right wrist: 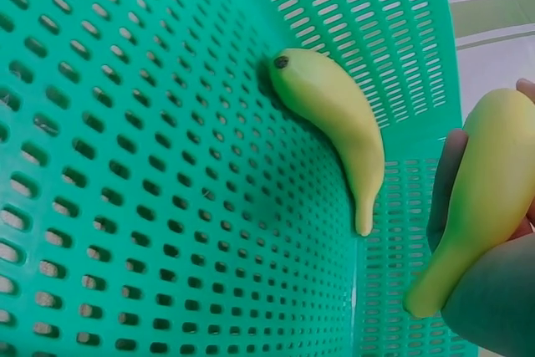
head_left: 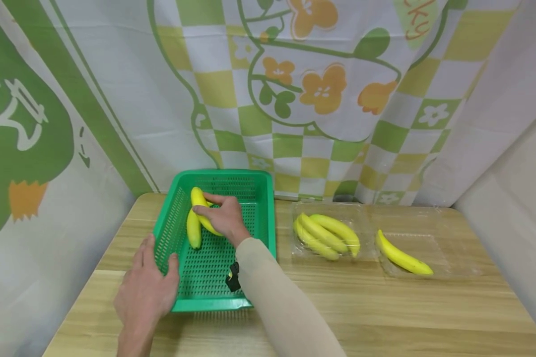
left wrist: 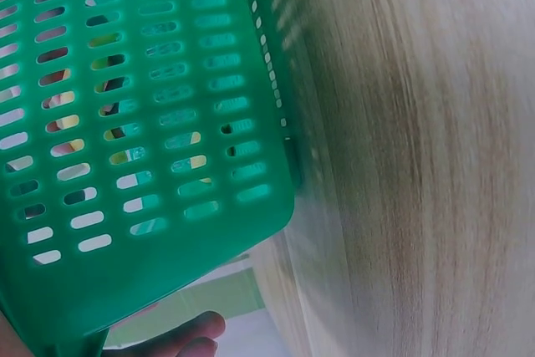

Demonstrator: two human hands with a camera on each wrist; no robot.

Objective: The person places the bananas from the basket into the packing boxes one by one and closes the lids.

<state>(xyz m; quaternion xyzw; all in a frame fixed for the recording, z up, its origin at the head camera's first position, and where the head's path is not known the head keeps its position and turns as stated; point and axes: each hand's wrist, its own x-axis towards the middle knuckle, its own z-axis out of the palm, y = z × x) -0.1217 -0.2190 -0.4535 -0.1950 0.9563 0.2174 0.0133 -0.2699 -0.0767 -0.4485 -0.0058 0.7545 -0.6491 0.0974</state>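
A green basket with slotted walls stands on the table. My right hand reaches into it and grips a yellow banana between thumb and fingers; that banana also shows at the right of the right wrist view. Below it, another banana lies along the basket's left side, its dark tip visible close up. My left hand holds the basket's left rim near the front corner, thumb on the inner side. Its fingers show past the rim in the left wrist view.
Right of the basket, a clear plastic container holds several bananas. Farther right, a second clear container has one banana. A patterned curtain hangs behind the wooden table.
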